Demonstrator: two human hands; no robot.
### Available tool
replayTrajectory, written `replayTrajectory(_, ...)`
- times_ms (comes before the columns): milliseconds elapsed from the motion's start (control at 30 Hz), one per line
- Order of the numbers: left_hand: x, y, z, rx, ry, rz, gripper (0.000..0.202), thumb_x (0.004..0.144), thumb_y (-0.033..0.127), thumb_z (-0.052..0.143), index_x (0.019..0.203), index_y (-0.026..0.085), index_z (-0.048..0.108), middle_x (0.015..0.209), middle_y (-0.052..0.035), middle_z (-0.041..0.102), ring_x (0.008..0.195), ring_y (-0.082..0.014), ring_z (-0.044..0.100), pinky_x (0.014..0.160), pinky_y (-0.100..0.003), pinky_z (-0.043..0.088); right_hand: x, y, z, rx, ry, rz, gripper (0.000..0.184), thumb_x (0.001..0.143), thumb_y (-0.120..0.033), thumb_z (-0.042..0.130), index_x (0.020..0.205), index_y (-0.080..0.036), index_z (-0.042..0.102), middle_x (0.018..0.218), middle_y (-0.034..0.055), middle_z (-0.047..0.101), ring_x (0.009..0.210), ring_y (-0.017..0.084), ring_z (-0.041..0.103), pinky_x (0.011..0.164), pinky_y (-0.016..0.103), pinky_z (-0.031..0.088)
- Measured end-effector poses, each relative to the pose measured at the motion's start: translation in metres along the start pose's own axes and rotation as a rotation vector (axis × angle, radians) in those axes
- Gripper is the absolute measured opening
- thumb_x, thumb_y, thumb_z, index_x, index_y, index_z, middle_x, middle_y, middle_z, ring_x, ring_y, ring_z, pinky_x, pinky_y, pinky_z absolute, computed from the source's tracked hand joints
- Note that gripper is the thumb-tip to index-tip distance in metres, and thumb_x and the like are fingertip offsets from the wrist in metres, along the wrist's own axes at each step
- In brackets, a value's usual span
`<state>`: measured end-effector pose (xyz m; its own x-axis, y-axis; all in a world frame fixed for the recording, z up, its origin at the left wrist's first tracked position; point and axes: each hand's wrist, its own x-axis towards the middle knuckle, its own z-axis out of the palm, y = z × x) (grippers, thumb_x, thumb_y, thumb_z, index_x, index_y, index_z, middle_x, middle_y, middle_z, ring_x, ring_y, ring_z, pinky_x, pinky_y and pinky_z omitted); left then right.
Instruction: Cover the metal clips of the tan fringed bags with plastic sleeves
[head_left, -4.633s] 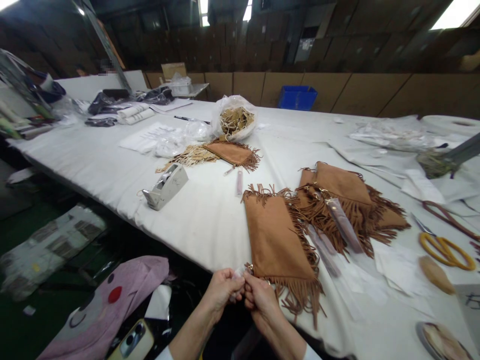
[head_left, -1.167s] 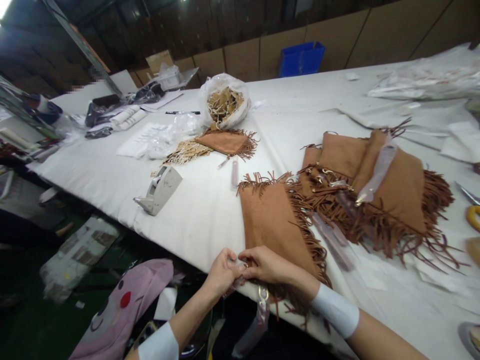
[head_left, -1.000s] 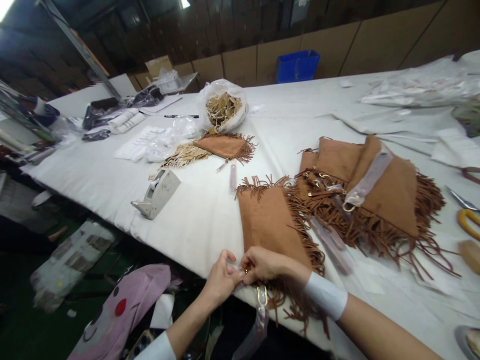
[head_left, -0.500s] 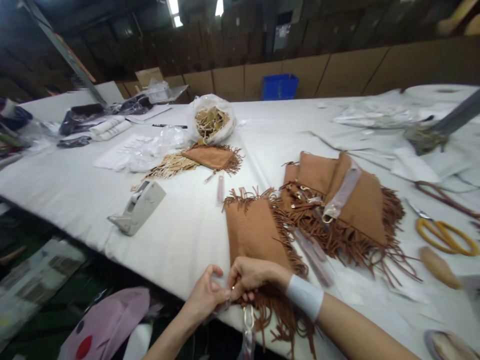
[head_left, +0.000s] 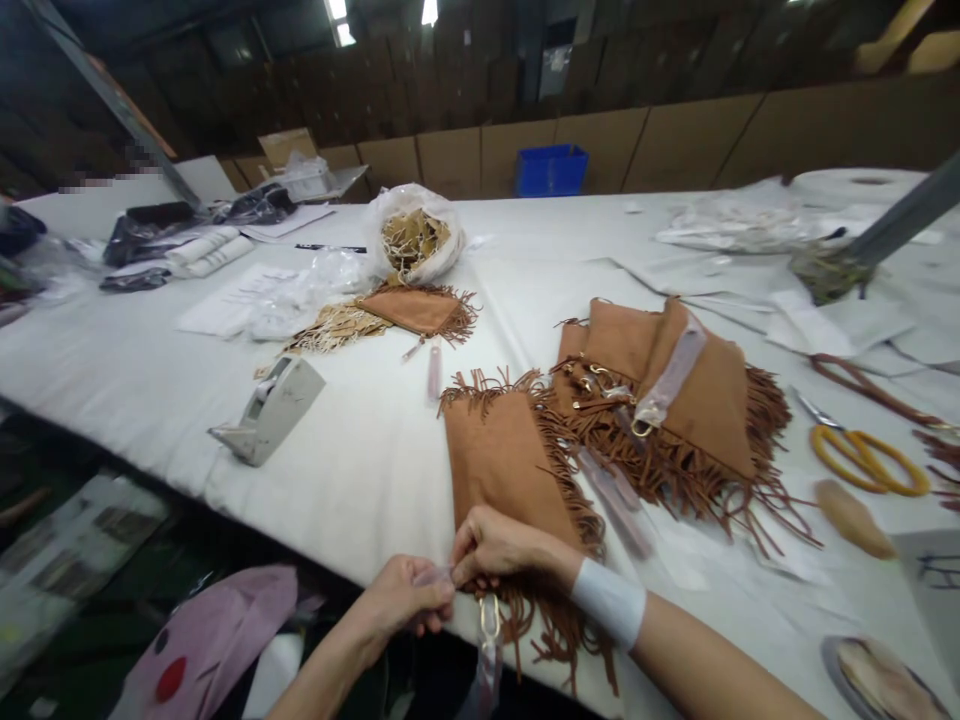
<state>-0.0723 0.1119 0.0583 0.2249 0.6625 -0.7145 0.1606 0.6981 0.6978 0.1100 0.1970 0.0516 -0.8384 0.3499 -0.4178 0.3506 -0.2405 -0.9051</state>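
At the table's near edge lies a brown fringed suede pouch [head_left: 502,465]. My left hand [head_left: 409,600] is closed on a plastic-wrapped strap [head_left: 431,577], whose end runs to the fingertips of my right hand [head_left: 487,548]. That right hand pinches the strap's end over the pouch's near corner, and its fingers hide the exact grip point. A white band [head_left: 609,600] wraps my right wrist. Below it, a gold clasp [head_left: 489,615] on a wrapped strap hangs past the table edge.
A stack of fringed pouches [head_left: 675,390] lies to the right, near yellow-handled scissors [head_left: 866,455]. On the left stands a tape dispenser [head_left: 274,410]. Farther back are another pouch [head_left: 412,308] and a plastic bag of tan fringe [head_left: 412,240]. A metal post [head_left: 907,215] rises at right.
My left hand has closed its raised fingers around the wrapped strap and turned slightly. My right hand keeps its pinch. The whole view has shifted a little.
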Motion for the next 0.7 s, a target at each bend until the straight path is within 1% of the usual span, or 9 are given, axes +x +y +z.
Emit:
replayTrajectory(100, -0.003, 0.003, 0.002, 0.173, 0.05, 0.111, 0.041, 0.067, 0.053, 0.064, 0.059, 0.013, 0.058, 0.049, 0.0026, 0.052, 0.043, -0.0071, 0.036, 0.046, -0.023, 0.023, 0.004, 0.002, 0.004, -0.014, 0.024, -0.01, 0.012, 0.068, -0.021, 0.067, 0.074, -0.01, 0.07, 0.046, -0.0072, 0.052, 0.038, 0.004, 0.042, 0.038, 0.015, 0.032)
replayTrajectory(167, -0.004, 0.003, 0.004, 0.248, 0.089, 0.191, 0.04, 0.07, 0.049, 0.061, 0.052, 0.014, 0.054, 0.045, 0.0057, 0.041, 0.044, -0.0069, 0.031, 0.047, -0.024, 0.02, 0.002, 0.0, 0.004, -0.033, 0.015, -0.027, 0.016, 0.071, -0.023, 0.063, 0.075, -0.01, 0.07, 0.048, -0.006, 0.053, 0.038, 0.004, 0.042, 0.039, 0.015, 0.032)
replayTrajectory(233, -0.004, 0.003, 0.005, 0.3, 0.126, 0.22, 0.037, 0.072, 0.043, 0.058, 0.049, 0.015, 0.051, 0.044, 0.0065, 0.036, 0.046, -0.0073, 0.029, 0.048, -0.025, 0.019, -0.002, -0.005, 0.001, -0.065, -0.003, -0.033, 0.021, 0.073, -0.026, 0.06, 0.08, -0.009, 0.069, 0.053, -0.0041, 0.057, 0.04, 0.005, 0.044, 0.041, 0.016, 0.035)
replayTrajectory(333, -0.004, 0.001, 0.006, 0.353, 0.155, 0.217, 0.029, 0.072, 0.033, 0.055, 0.05, 0.016, 0.049, 0.045, 0.0065, 0.035, 0.046, -0.0077, 0.029, 0.048, -0.025, 0.017, -0.007, -0.019, -0.003, -0.207, 0.016, -0.022, 0.042, 0.068, -0.027, 0.067, 0.106, -0.009, 0.064, 0.062, -0.002, 0.063, 0.047, 0.008, 0.05, 0.045, 0.017, 0.037)
replayTrajectory(400, -0.004, -0.002, 0.006, 0.369, 0.147, 0.217, 0.025, 0.072, 0.029, 0.054, 0.051, 0.016, 0.048, 0.046, 0.0067, 0.035, 0.047, -0.0076, 0.029, 0.048, -0.025, 0.017, -0.009, -0.029, -0.004, -0.38, 0.049, -0.029, 0.056, 0.061, -0.027, 0.072, 0.114, -0.011, 0.062, 0.067, -0.0007, 0.066, 0.053, 0.01, 0.054, 0.048, 0.017, 0.038)
replayTrajectory(433, -0.003, -0.003, 0.006, 0.373, 0.14, 0.216, 0.024, 0.071, 0.028, 0.053, 0.052, 0.016, 0.048, 0.047, 0.0068, 0.034, 0.047, -0.0075, 0.028, 0.048, -0.025, 0.017, -0.009, -0.034, -0.003, -0.474, 0.062, -0.035, 0.052, 0.061, -0.027, 0.073, 0.11, -0.012, 0.064, 0.068, 0.0001, 0.067, 0.055, 0.011, 0.055, 0.049, 0.018, 0.038)
replayTrajectory(533, -0.002, -0.005, 0.005, 0.392, 0.147, 0.226, 0.024, 0.072, 0.029, 0.052, 0.053, 0.018, 0.044, 0.049, 0.0071, 0.032, 0.048, -0.0075, 0.027, 0.048, -0.025, 0.017, -0.006, -0.043, 0.006, -0.713, 0.13, -0.023, 0.024, 0.066, -0.023, 0.064, 0.087, -0.015, 0.073, 0.069, 0.0021, 0.069, 0.057, 0.012, 0.056, 0.052, 0.019, 0.037)
replayTrajectory(600, -0.002, -0.005, 0.004, 0.417, 0.191, 0.248, 0.026, 0.074, 0.032, 0.052, 0.054, 0.018, 0.042, 0.05, 0.0071, 0.032, 0.049, -0.0077, 0.027, 0.047, -0.024, 0.018, -0.004, -0.043, 0.014, -0.834, 0.219, -0.025, 0.02, 0.069, -0.019, 0.057, 0.08, -0.016, 0.074, 0.068, 0.0041, 0.069, 0.058, 0.013, 0.057, 0.053, 0.02, 0.037)
replayTrajectory(700, -0.002, -0.005, 0.007, 0.358, 0.243, 0.261, 0.032, 0.074, 0.039, 0.055, 0.054, 0.019, 0.04, 0.05, 0.0077, 0.03, 0.049, -0.0073, 0.026, 0.047, -0.024, 0.018, -0.007, -0.034, 0.025, -0.98, 0.331, -0.107, 0.02, 0.072, -0.017, 0.054, 0.077, -0.016, 0.072, 0.07, 0.0075, 0.069, 0.062, 0.016, 0.06, 0.055, 0.022, 0.037)
